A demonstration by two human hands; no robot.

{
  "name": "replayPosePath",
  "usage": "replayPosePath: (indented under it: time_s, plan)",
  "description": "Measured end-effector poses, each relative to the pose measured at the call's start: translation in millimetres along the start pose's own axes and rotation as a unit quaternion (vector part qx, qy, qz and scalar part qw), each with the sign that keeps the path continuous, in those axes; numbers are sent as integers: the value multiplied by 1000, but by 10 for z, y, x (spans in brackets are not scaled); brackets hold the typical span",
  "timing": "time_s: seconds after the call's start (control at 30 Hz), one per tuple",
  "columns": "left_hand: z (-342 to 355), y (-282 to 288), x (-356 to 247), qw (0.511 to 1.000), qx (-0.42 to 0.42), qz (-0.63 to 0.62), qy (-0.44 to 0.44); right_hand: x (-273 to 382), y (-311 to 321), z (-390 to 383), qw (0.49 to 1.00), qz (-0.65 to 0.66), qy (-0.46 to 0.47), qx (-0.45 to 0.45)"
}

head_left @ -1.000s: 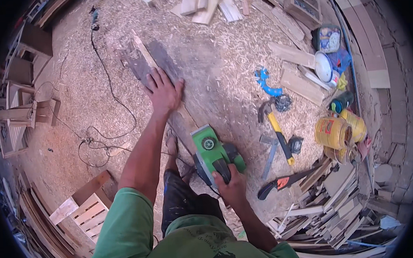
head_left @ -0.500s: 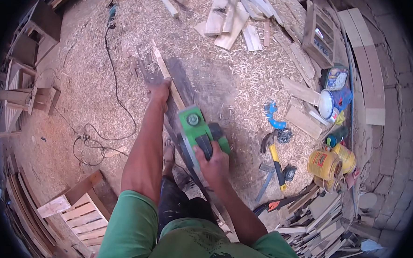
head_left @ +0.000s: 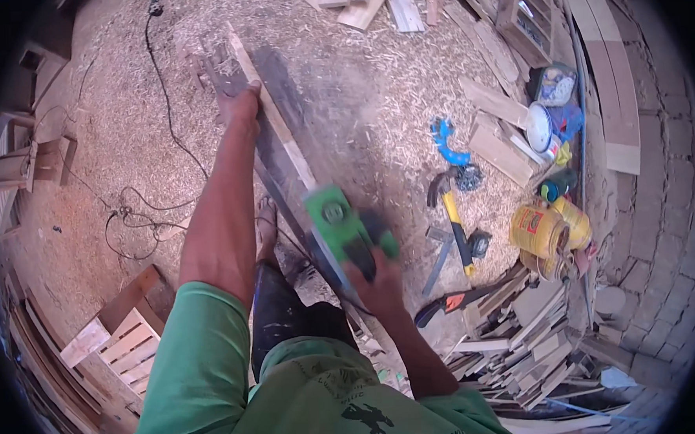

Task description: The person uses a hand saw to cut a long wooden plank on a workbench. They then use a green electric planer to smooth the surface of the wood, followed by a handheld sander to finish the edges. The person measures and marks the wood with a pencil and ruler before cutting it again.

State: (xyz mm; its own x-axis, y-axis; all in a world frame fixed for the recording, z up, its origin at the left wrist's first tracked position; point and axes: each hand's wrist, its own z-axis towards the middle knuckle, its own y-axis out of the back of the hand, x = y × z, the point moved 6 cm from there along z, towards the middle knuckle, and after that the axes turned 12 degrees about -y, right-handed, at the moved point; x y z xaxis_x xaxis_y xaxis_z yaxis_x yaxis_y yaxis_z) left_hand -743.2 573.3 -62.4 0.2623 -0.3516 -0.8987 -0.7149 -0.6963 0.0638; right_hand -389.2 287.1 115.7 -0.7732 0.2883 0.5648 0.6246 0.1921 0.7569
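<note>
first onlooker: where is the green planer [head_left: 330, 210] sitting, and who is holding it?

second onlooker: it is sitting at the near end of the wooden strip's [head_left: 267, 107] visible length, in front of a person wearing a green shirt [head_left: 310, 400]. the right hand [head_left: 376, 282] is gripping its black handle, fingers wrapping around it, though blur is softening their outline.

first onlooker: and the left hand [head_left: 240, 109]?

second onlooker: it is bracing farther up, against the strip's left side, the thumb lying by the edge. the other fingers are hiding beyond the hand, so i cannot tell whether they are clamping or merely pressing.

first onlooker: how are you judging the handling?

second onlooker: the planer is looking hard, rigid and fairly heavy, so i am favouring that rear handle and avoiding the underside. the strip is seeming light and stiff but slender, possibly splintery along its edges; i am favouring a hold on its sides, well ahead of the planer. loose shavings [head_left: 389, 105] are probably making the footing slippery.

first onlooker: what is lying nearby?

second onlooker: a yellow-and-black hammer [head_left: 456, 227] and a square [head_left: 438, 267] are resting to the right.
</note>
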Motion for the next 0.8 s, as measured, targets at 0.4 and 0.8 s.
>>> replayPosePath:
  time_s: [0.4, 0.8]
  plan:
    - [-78, 60, -96, 1000, 7, 16, -9, -578, 30, -596, 994, 52, -95, 28]
    - [-200, 115, -205, 999, 12, 3, -40, 711, -222, 563, 999, 24, -12, -46]
